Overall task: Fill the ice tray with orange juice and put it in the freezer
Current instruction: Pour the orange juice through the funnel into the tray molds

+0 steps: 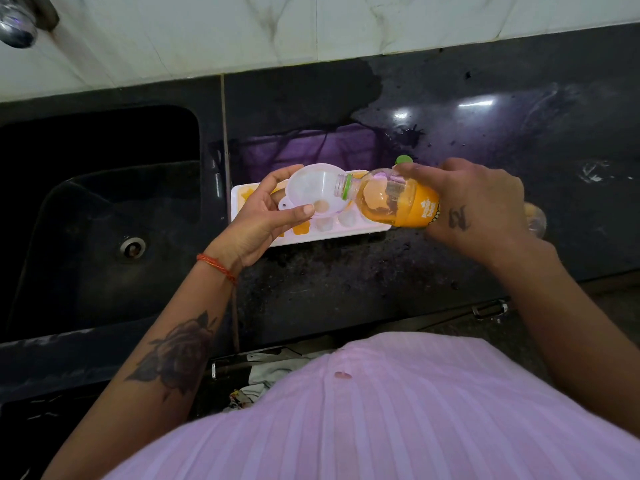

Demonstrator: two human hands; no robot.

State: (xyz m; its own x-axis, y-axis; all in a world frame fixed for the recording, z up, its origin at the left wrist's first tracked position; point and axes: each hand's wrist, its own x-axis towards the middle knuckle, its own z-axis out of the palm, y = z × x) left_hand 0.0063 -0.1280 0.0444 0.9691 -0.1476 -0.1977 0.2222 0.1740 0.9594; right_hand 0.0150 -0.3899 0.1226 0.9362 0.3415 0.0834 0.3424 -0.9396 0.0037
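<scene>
Both hands busy: left hand [258, 216] pinches translucent round funnel [317, 192], right hand [474, 202] grips clear plastic bottle [391, 199]

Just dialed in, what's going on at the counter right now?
A person is filling a white ice tray on the dark counter beside the sink. The left hand holds a clear funnel over the tray, while the right hand tips the open juice bottle into it. A few cells already hold orange juice; others look empty. The green cap lies behind the bottle.
</scene>
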